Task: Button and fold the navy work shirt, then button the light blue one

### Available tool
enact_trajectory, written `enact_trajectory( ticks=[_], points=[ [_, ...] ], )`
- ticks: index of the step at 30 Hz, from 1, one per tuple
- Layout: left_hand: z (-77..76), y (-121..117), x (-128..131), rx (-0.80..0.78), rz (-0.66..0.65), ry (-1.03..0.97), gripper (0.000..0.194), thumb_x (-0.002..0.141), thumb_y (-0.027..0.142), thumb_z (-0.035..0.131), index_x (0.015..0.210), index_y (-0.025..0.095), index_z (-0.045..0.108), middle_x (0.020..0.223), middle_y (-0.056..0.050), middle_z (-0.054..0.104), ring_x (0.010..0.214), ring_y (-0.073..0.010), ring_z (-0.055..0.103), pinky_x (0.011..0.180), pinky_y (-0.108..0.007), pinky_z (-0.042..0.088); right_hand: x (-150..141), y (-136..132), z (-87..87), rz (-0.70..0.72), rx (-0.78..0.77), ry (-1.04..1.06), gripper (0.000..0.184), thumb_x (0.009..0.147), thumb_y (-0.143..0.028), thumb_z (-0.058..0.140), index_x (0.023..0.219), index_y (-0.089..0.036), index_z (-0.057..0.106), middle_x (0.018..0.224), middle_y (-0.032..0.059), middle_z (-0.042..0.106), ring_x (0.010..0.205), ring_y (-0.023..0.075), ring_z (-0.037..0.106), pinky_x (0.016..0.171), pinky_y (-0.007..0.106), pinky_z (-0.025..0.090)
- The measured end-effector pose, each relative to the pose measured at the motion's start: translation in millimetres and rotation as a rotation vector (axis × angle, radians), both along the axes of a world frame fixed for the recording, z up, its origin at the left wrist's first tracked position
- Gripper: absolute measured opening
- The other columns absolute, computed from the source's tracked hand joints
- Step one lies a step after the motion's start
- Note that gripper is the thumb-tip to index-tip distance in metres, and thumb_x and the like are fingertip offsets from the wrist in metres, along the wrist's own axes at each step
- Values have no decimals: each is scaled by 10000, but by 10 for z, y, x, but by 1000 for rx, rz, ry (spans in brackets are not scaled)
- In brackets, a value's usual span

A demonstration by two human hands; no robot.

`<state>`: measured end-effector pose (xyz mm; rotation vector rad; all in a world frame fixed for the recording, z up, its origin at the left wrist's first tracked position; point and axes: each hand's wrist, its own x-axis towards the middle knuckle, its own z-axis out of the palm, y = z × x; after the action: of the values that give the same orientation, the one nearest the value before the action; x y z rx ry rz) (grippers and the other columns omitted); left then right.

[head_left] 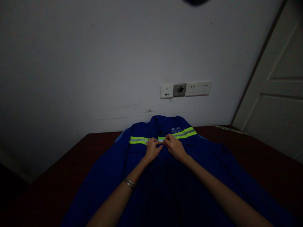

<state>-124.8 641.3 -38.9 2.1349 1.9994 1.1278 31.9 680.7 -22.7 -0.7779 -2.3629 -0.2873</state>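
A pale wall stands beyond the fingers, and a dark red tabletop spreads below and to both sides. On it, directly under the fingers, lies the blue jacket. Its reflective stripe is partly covered by them. Wall sockets are beyond, to the right. The left hand and right hand pinch the jacket's front edge; the exact spot is hidden. Behind the left fingers is a bracelet.
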Motion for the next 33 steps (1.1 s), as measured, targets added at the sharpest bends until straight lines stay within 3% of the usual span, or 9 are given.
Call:
enact_trajectory(
  ticks=[13, 23, 33],
  points=[
    [50, 9, 27, -11, 33, -150, 116, 725, 284, 648, 790, 208, 708, 828, -33, 607, 895, -192, 488, 806, -334, 355, 17, 4, 3, 8, 122, -27, 154, 829, -143, 474, 893, -165, 613, 903, 94, 525, 802, 183, 469, 678, 278, 364],
    [5, 35, 4, 75, -25, -212, 91, 709, 215, 655, 785, 190, 697, 810, -32, 597, 859, -173, 513, 791, -306, 380, 40, 136, -71, 191, -275, 238, 156, 826, -256, 524, 942, -207, 615, 990, 54, 486, 920, 155, 516, 768, 271, 457],
    [-44, 73, -14, 90, -63, -226, 121, 703, 185, 644, 813, 193, 694, 796, -26, 587, 834, -167, 518, 781, -303, 391, 46, 193, -109, 188, -336, 160, 179, 828, -252, 513, 977, -209, 603, 1030, 61, 482, 975, 171, 501, 817, 305, 458]
  ],
)
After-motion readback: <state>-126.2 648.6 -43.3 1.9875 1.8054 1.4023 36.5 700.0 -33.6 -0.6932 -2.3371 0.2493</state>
